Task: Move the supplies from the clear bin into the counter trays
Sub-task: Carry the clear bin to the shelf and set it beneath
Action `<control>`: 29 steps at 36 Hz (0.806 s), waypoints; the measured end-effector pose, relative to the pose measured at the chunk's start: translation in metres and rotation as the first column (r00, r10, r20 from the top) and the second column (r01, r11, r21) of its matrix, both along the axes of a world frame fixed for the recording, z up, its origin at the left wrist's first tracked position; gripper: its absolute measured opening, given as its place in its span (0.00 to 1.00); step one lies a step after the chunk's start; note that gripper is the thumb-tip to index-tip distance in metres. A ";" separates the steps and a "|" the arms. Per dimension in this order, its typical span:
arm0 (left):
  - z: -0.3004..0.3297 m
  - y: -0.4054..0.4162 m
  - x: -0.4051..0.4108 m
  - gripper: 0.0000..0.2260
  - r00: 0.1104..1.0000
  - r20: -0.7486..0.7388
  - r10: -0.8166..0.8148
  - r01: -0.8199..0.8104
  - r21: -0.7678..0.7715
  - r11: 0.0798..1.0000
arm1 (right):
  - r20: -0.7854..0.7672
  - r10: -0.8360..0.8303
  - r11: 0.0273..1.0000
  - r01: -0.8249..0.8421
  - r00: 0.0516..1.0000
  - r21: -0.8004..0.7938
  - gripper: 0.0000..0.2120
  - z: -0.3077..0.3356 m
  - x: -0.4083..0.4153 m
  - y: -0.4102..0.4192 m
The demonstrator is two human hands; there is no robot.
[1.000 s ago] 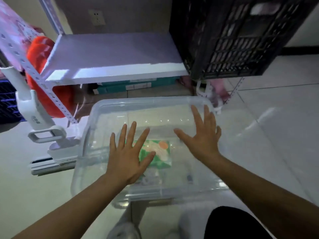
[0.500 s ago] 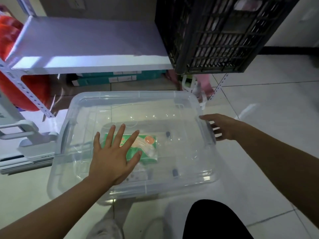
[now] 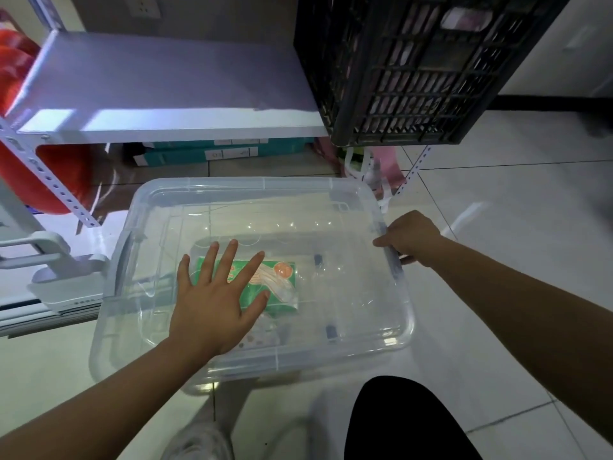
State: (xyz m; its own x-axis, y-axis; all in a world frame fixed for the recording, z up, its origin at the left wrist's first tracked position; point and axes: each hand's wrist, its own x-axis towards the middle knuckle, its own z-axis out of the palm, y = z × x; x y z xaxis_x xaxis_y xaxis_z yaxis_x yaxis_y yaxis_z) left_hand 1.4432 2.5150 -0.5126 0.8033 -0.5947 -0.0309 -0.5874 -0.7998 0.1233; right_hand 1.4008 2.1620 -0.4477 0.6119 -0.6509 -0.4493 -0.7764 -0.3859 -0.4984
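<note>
A clear bin (image 3: 335, 200) with its clear lid on sits on the tiled floor in front of me. Through the lid I see a green packet (image 3: 282, 283) with orange print and a few small dark items (image 3: 317, 259) on the bottom. My left hand (image 3: 212, 300) lies flat on the lid with its fingers spread, over the packet's left part. My right hand (image 3: 409, 235) is curled around the bin's right side latch (image 3: 396, 263).
A white metal shelf (image 3: 172, 124) stands just behind the bin, with a black plastic crate (image 3: 414, 71) on its right end. Teal boxes (image 3: 219, 154) lie under the shelf. A red object (image 3: 49, 180) and a white appliance (image 3: 59, 280) are at the left. My knee (image 3: 398, 423) is below.
My right hand has left the lid top and moved right to close around the bin's right side latch. My left hand has stayed flat on the lid.
</note>
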 end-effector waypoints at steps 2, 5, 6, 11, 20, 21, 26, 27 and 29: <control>0.006 -0.002 -0.001 0.29 1.000 -0.028 0.001 -0.001 0.015 1.000 | 0.054 -0.025 0.999 0.023 0.998 0.033 0.14 -0.001 -0.009 0.004; 0.023 0.004 0.005 0.28 0.991 -0.130 -0.029 0.028 -0.005 1.000 | 0.192 -0.125 0.983 0.095 0.973 0.160 0.23 0.000 -0.034 0.018; 0.032 0.010 0.009 0.28 0.984 -0.176 -0.037 0.035 -0.015 0.999 | 0.253 -0.170 0.972 0.120 0.952 0.203 0.24 0.000 -0.047 0.024; 0.067 0.075 -0.002 0.26 0.981 -0.170 0.093 -0.148 -0.345 0.927 | 0.349 -0.384 0.880 0.223 0.855 0.420 0.24 -0.009 -0.131 0.053; 0.005 0.148 -0.085 0.10 0.493 -0.856 0.155 -0.870 -0.480 0.113 | 0.267 -0.481 0.726 0.208 0.835 0.656 0.16 -0.039 -0.186 0.075; 0.001 0.147 -0.086 0.11 0.454 -0.888 0.073 -0.891 -0.451 0.061 | 0.268 -0.494 0.706 0.203 0.827 0.678 0.16 -0.040 -0.184 0.074; -0.006 0.157 -0.068 0.15 0.375 -0.898 -0.228 -0.921 -0.389 0.016 | 0.189 -0.614 0.509 0.201 0.767 0.837 0.18 -0.044 -0.171 0.074; -0.006 0.162 -0.062 0.15 0.348 -0.902 -0.255 -0.931 -0.364 0.018 | 0.171 -0.624 0.472 0.192 0.763 0.861 0.19 -0.043 -0.168 0.075; -0.003 0.168 -0.051 0.19 0.289 -0.913 -0.286 -0.951 -0.308 0.022 | 0.143 -0.659 0.395 0.179 0.738 0.901 0.20 -0.039 -0.161 0.078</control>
